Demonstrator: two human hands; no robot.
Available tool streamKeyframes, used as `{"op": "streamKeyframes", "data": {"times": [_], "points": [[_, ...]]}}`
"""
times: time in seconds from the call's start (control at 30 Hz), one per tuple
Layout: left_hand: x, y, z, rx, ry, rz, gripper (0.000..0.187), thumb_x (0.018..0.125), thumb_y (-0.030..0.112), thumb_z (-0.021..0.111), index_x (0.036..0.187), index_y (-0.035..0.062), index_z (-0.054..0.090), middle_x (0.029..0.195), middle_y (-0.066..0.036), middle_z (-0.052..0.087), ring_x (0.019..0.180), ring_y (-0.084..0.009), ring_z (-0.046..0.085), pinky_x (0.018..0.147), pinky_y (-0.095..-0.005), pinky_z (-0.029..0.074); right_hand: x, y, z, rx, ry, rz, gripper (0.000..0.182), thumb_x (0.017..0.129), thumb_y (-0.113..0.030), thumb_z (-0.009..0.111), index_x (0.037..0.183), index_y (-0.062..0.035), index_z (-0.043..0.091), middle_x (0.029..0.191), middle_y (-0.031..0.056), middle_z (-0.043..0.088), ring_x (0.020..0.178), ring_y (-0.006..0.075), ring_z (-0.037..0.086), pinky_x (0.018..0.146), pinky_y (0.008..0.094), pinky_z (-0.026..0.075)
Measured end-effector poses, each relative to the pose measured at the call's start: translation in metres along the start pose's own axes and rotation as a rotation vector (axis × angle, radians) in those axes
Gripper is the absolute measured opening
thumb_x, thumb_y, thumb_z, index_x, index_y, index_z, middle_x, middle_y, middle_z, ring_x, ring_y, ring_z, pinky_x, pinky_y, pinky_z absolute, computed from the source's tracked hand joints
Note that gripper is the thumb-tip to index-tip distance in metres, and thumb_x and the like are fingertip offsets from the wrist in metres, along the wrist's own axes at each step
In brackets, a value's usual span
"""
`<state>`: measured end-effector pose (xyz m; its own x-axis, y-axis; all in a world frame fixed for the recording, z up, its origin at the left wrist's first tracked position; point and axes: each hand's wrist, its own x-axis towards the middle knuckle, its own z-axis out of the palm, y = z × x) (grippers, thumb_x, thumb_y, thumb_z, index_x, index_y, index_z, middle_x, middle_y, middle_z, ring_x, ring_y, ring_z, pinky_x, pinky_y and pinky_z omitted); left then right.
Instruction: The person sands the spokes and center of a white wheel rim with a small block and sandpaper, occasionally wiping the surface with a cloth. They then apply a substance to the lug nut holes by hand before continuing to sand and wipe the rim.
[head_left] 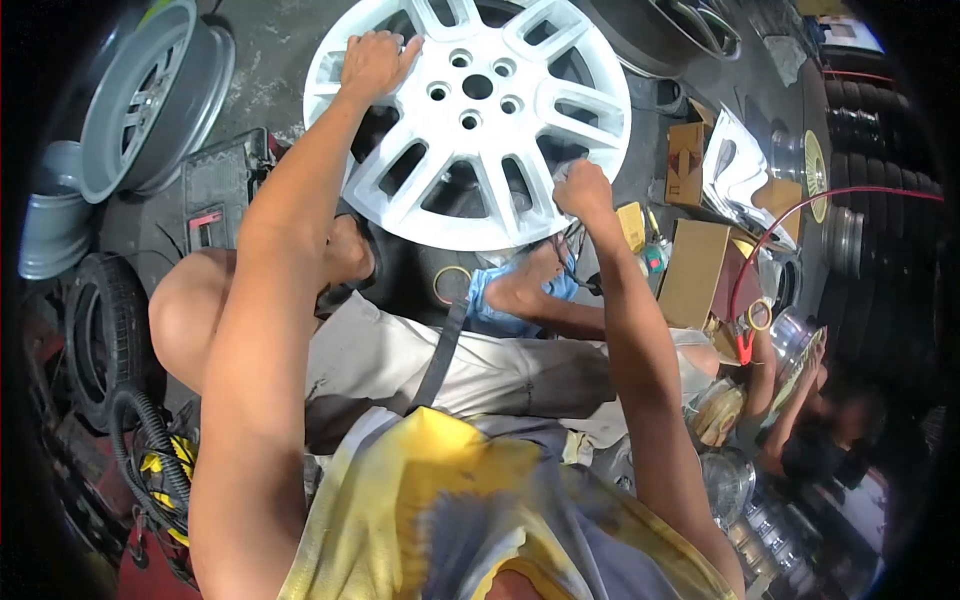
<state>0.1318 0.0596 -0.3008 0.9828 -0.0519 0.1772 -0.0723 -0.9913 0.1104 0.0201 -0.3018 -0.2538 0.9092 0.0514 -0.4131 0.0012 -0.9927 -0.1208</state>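
A white alloy wheel rim [478, 140] with split spokes and several bolt holes faces up before me. My left hand [378, 65] lies on its upper left side, fingers bent over a spoke. On the lower right, my right hand [583, 192] is closed, knuckles up, against the spoke end near the outer edge; what its fingers hold is hidden. My feet are on both sides below the rim, and a blue cloth [515, 300] lies around one of them. Near that foot there is a roll of tape [452, 284].
A grey wheel rim [140, 110] leans at upper left above a black tire [105, 340]. Cardboard boxes [690, 270] stand on the right, with red-handled scissors [745, 343] beside them. Another person [800, 400] sits at far right, near stacked rims. Tires [870, 200] line the back.
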Motion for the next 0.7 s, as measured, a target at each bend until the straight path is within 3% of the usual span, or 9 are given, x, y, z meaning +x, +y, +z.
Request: {"op": "streamKeyframes", "data": {"times": [0.13,0.23,0.27,0.37,0.43,0.53,0.6,0.67,0.7], "points": [[0.000,0.003,0.003,-0.020,0.009,-0.032,0.062,0.106,0.054,0.040,0.106,0.0050,0.078,0.104,-0.014,0.075,0.107,-0.0293,0.065,0.099,-0.0474,0.040,-0.066,0.030,0.002,0.224,0.191,-0.136,0.023,0.089,-0.018,0.064,0.093,0.0001,0.077,0.091,0.0297,0.071,0.084,0.0488,0.069,0.077,0.0553,0.055],[-0.002,0.009,0.006,0.020,-0.018,-0.013,0.063,0.106,0.055,0.039,0.107,0.0051,0.078,0.103,-0.014,0.075,0.107,-0.0291,0.065,0.100,-0.0470,0.040,-0.095,0.019,-0.008,0.284,0.255,-0.128,0.022,0.088,-0.019,0.065,0.097,-0.0021,0.077,0.096,0.0314,0.070,0.091,0.0482,0.068,0.080,0.0565,0.054],[-0.002,0.010,0.005,0.011,-0.008,-0.014,0.064,0.106,0.056,0.039,0.111,0.0039,0.077,0.104,-0.016,0.075,0.107,-0.0302,0.066,0.100,-0.0476,0.040,-0.077,0.021,-0.003,0.210,0.187,-0.094,0.021,0.087,-0.018,0.065,0.094,-0.0013,0.076,0.094,0.0317,0.069,0.093,0.0484,0.067,0.081,0.0579,0.052],[0.000,0.000,0.016,-0.004,0.072,-0.007,0.065,0.106,0.056,0.039,0.110,0.0040,0.077,0.104,-0.016,0.075,0.107,-0.0303,0.066,0.100,-0.0480,0.040,-0.018,0.021,0.016,0.162,0.260,-0.148,0.018,0.086,-0.017,0.065,0.089,-0.0013,0.074,0.088,0.0310,0.069,0.091,0.0487,0.067,0.080,0.0587,0.052],[-0.002,-0.001,0.011,-0.026,0.085,0.003,0.063,0.106,0.055,0.039,0.105,0.0051,0.078,0.104,-0.014,0.075,0.109,-0.0286,0.065,0.100,-0.0482,0.040,-0.011,0.004,0.001,0.027,0.093,-0.065,0.017,0.085,-0.016,0.065,0.087,-0.0021,0.075,0.086,0.0289,0.070,0.090,0.0482,0.068,0.080,0.0569,0.053],[-0.001,0.003,0.005,-0.016,-0.002,-0.038,0.061,0.106,0.052,0.042,0.101,0.0035,0.078,0.106,-0.016,0.073,0.109,-0.0293,0.064,0.100,-0.0473,0.040,-0.066,0.024,0.000,0.252,0.234,-0.187,0.016,0.084,-0.013,0.066,0.090,-0.0025,0.077,0.091,0.0266,0.072,0.088,0.0464,0.069,0.079,0.0540,0.054],[-0.002,0.000,0.006,-0.007,0.008,-0.024,0.063,0.106,0.054,0.042,0.101,0.0024,0.077,0.100,-0.017,0.074,0.103,-0.0313,0.066,0.098,-0.0476,0.041,-0.110,0.037,-0.016,0.305,0.091,-0.135,0.017,0.090,-0.014,0.065,0.094,-0.0012,0.076,0.091,0.0235,0.073,0.087,0.0433,0.071,0.076,0.0466,0.054],[0.003,0.005,0.012,-0.001,0.034,0.013,0.064,0.106,0.056,0.042,0.102,0.0013,0.076,0.095,-0.019,0.074,0.097,-0.0333,0.069,0.096,-0.0480,0.042,-0.133,0.036,-0.018,0.334,0.128,-0.183,0.016,0.089,-0.013,0.065,0.097,-0.0028,0.076,0.089,0.0216,0.071,0.085,0.0417,0.070,0.074,0.0463,0.053],[0.003,0.008,0.014,-0.049,0.044,-0.038,0.057,0.103,0.051,0.048,0.096,0.0019,0.075,0.097,-0.019,0.073,0.100,-0.0358,0.067,0.097,-0.0501,0.044,-0.137,0.032,-0.022,0.356,0.165,-0.245,0.016,0.089,-0.011,0.066,0.099,-0.0043,0.076,0.087,0.0197,0.068,0.084,0.0401,0.069,0.073,0.0459,0.052]]}}
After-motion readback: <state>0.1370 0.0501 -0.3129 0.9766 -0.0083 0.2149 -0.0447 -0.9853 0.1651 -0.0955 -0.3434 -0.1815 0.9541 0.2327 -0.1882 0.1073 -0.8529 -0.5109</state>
